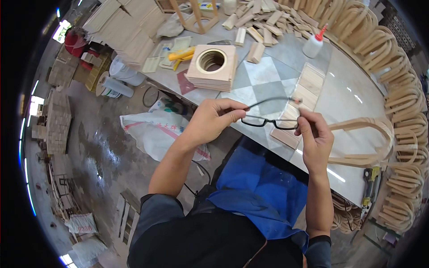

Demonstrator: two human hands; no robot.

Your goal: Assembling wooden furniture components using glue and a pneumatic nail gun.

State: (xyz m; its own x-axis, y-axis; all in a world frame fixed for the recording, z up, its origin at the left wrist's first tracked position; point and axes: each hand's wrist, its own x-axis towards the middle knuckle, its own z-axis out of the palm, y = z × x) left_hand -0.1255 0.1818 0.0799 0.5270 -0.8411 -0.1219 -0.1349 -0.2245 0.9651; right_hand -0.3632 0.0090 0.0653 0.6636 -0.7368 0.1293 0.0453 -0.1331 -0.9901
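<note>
A pair of black-framed eyeglasses (269, 122) is held up between both hands, above the near edge of the workbench (286, 67). My left hand (211, 119) pinches one side of the frame with thumb and forefinger. On the other side, my right hand (315, 136) grips the frame near its hinge, fingers curled. Beyond the glasses lies a row of flat wooden pieces (308, 85). Past my left hand sits a stack of square wooden boards with a round hole (213, 67).
Small wooden blocks (272, 20) are heaped at the back, near a white glue bottle with a red tip (314, 42). Bent wooden loops (364, 140) lie at right, with more along the bench edge. A yellow tool (182, 53) is left of the boards. White sacks (152, 131) lie on the floor.
</note>
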